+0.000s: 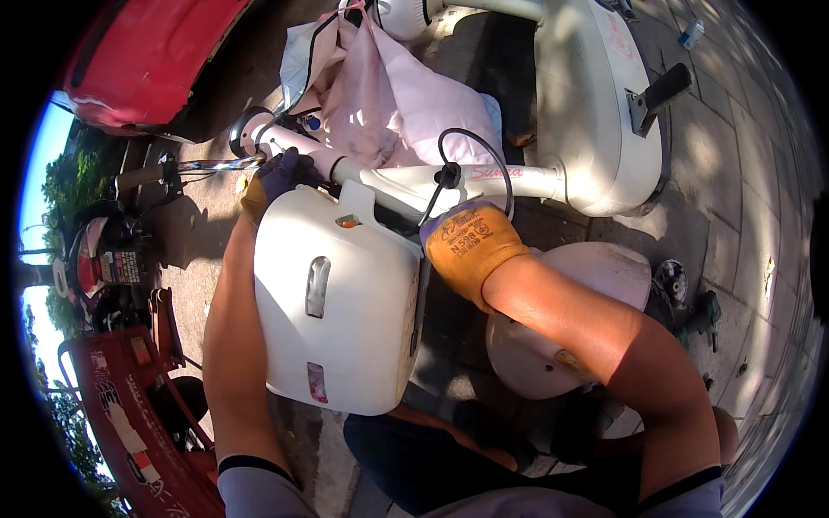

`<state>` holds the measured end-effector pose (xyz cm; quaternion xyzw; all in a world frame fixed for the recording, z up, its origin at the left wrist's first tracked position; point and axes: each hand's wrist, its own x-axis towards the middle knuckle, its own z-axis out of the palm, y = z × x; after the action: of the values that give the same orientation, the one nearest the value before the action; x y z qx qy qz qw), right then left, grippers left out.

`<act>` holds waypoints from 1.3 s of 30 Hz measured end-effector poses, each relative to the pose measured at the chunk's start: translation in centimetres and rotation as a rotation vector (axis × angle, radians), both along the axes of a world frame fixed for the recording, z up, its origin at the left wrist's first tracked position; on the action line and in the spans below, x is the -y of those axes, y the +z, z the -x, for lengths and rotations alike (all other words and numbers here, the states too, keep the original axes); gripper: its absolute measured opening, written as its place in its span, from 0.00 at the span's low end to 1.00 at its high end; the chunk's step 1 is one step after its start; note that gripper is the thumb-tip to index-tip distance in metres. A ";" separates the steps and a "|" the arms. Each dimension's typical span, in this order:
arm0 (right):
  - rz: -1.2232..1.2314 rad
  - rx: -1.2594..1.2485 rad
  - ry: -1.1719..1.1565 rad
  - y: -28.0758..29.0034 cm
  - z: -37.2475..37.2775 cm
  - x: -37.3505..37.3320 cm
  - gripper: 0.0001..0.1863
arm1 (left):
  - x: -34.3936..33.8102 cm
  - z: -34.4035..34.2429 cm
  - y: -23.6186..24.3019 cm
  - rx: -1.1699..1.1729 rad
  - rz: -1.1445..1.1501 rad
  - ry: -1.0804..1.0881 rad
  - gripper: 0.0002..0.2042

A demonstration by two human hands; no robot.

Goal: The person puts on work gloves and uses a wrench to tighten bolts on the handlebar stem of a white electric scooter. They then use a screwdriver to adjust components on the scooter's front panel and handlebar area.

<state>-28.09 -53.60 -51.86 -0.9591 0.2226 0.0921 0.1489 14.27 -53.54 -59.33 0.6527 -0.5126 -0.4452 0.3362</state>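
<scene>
My left hand (275,186), in a purple-and-yellow glove, curls around something hidden where a white tubular frame (376,183) meets the top of a white plastic housing (345,293) with two slotted openings. My right hand (466,246), gloved alike, has its fingers bent down at the housing’s upper right edge; what they hold is hidden. A black cable (465,131) loops just above it around the frame’s tube. A pale pink bundle of fabric (397,104) lies behind the tube. Another pinkish-white rounded shell (596,272) sits partly under my right forearm.
A wide white base (587,112) with a black lever (665,91) stands upper right on paving. A red body panel (147,60) is upper left, dark red bodywork (112,406) lower left, a parked scooter (108,268) left. Dark metal parts (704,315) and a small bottle (691,34) lie right.
</scene>
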 end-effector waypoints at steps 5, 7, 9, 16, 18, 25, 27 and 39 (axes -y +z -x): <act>0.235 0.287 0.020 -2.1 -1.4 -0.3 0.19 | 1.3 -3.9 -2.6 -0.107 0.071 0.294 0.18; 0.097 0.085 0.024 -1.6 -2.5 0.2 0.20 | 1.0 -5.6 -1.8 -0.326 0.075 0.451 0.16; -0.009 0.050 -0.056 -1.7 -3.2 0.8 0.18 | 0.8 -5.5 -1.5 -0.381 0.033 0.491 0.14; -0.131 0.136 -0.244 -3.8 -3.6 2.1 0.19 | 0.9 3.7 3.4 0.722 -0.016 -0.461 0.13; -0.132 0.164 -0.236 -3.8 -3.9 2.0 0.19 | 1.1 1.4 2.7 0.980 0.089 -0.708 0.12; -0.143 0.196 -0.249 -4.0 -4.4 1.8 0.18 | 2.0 1.9 4.3 0.809 -0.144 -0.660 0.15; -0.143 0.193 -0.260 -4.5 -3.6 2.0 0.17 | 3.9 3.9 4.9 1.043 0.149 -1.018 0.15; -0.014 0.340 -0.226 -6.9 -2.3 0.9 0.13 | 6.6 14.4 7.5 1.312 -0.659 -0.676 0.16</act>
<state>-25.84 -54.53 -58.78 -0.9287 0.2998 -0.0869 0.2002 -0.11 -60.15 -51.79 0.6565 -0.6174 -0.1772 -0.3956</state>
